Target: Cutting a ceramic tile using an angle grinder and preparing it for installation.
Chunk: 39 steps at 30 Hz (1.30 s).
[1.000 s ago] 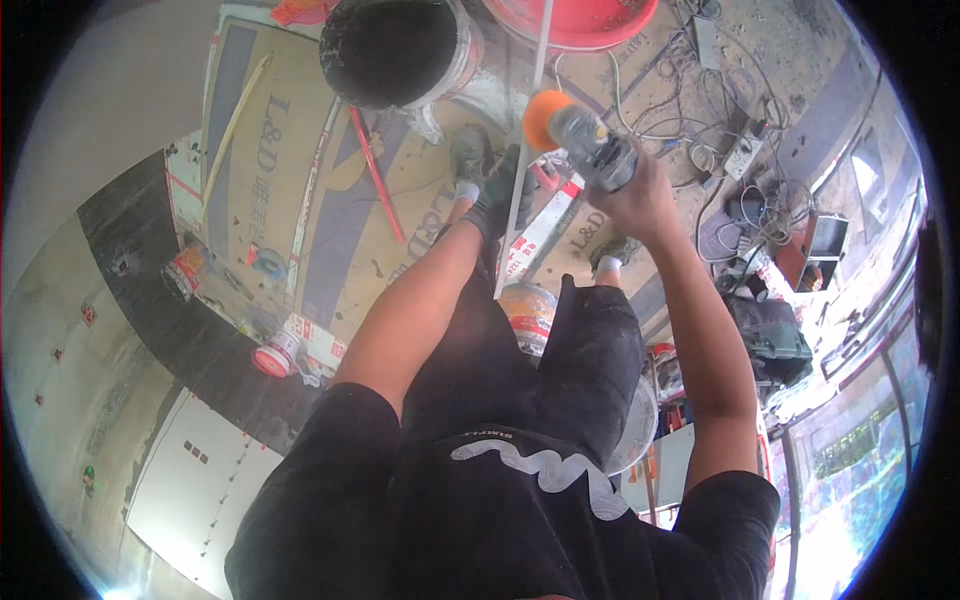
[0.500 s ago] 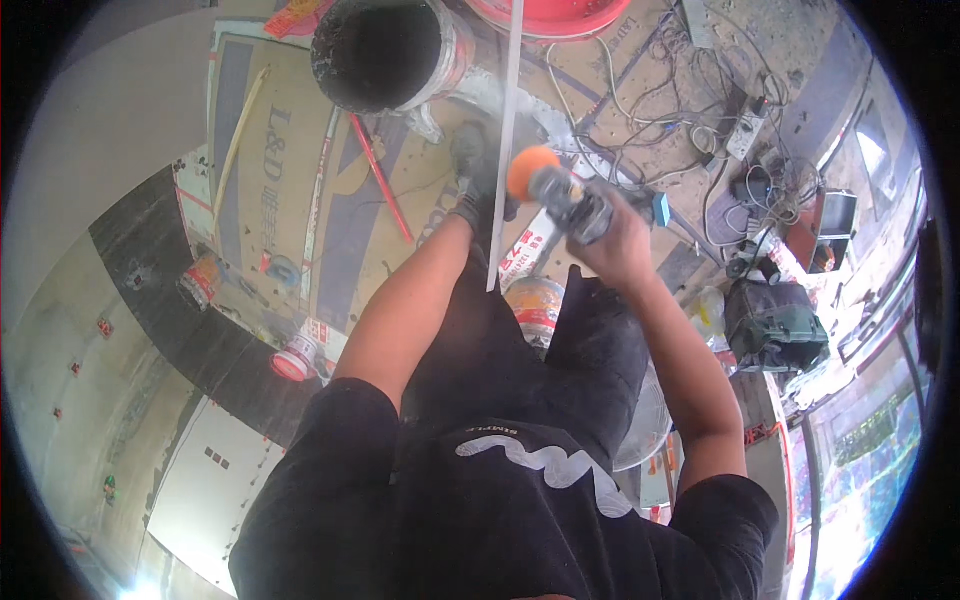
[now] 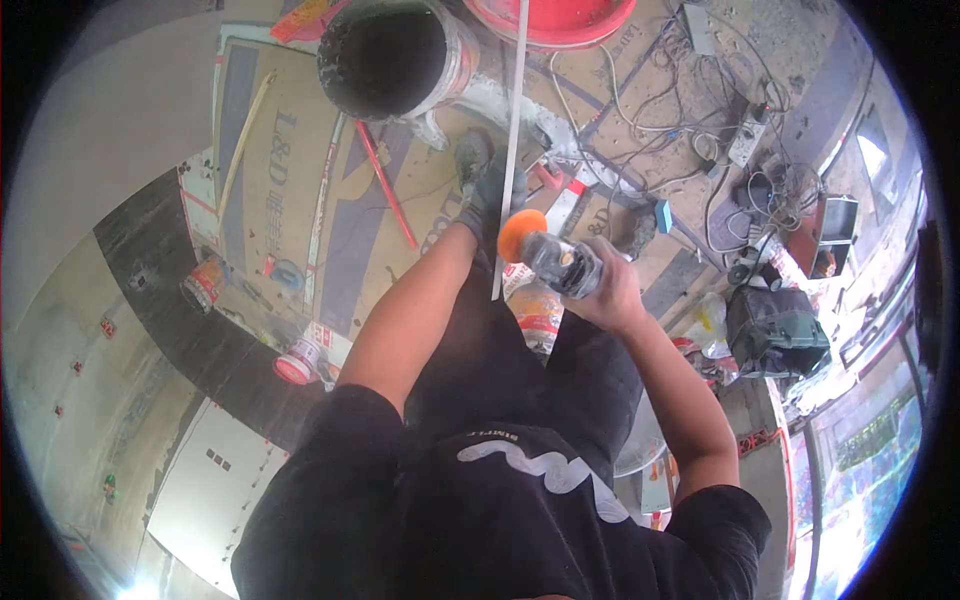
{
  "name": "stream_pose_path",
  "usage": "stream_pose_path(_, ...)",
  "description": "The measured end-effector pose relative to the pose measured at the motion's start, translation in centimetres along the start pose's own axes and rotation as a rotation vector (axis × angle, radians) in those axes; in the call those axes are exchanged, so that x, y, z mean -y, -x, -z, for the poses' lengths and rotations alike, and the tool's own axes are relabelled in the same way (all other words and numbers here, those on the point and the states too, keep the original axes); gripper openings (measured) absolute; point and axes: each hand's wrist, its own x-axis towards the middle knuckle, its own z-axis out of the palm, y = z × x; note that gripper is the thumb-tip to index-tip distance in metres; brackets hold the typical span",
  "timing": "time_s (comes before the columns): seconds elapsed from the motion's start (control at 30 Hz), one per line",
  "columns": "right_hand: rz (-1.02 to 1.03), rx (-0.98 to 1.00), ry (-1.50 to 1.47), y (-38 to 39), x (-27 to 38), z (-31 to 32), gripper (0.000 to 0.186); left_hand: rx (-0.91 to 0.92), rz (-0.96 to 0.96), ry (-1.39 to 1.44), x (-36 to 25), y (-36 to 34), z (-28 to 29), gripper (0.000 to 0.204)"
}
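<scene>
My left hand (image 3: 488, 196), in a dark grey glove, is closed on the left side of a long, narrow pale strip (image 3: 514, 110); its fingertips are partly hidden. The strip runs from the far edge of view to just above my thighs. In my bare right hand (image 3: 615, 292) is a grey angle grinder (image 3: 560, 264), gripped around its body. Its round orange disc (image 3: 520, 236) is against or very close to the strip's right side, near the strip's close end. Below the grinder, a bucket (image 3: 537, 312) with an orange and red label stands between my legs.
A large bucket with a dark inside (image 3: 440, 88) and a red basin (image 3: 560, 40) stand at the far side. Tangled cables (image 3: 690, 125) and a power strip (image 3: 745, 140) lie right. A red bar (image 3: 385, 185) rests on cardboard (image 3: 270, 130). A dark bag (image 3: 775, 330) sits right.
My right hand has drawn the grinder nearer to me along the strip. Pale dust around the far part of the strip has thinned. My left hand stays at nearly the same place.
</scene>
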Motion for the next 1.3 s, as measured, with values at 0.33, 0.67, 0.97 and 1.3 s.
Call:
stream_pose_path(0.33,0.061,0.198,0.131,3.8,1.2,-2.7,0.061,0.214,0.155,0.482,-1.8,-4.8,2.4,0.043)
stream_pose_path(0.67,-0.054,-0.040,-0.027,-2.8,1.9,-0.7,0.054,0.262,0.168,0.404,-6.2,-7.6,5.1,0.039)
stream_pose_path(0.97,0.005,0.112,0.042,0.8,2.3,-2.6,0.055,0.100,0.078,0.437,-4.6,-10.2,5.4,0.032)
stream_pose_path(1.3,-0.038,0.074,-0.009,-4.4,2.9,-0.3,0.057,0.115,-0.211,-0.004,-3.1,-9.7,4.9,0.036)
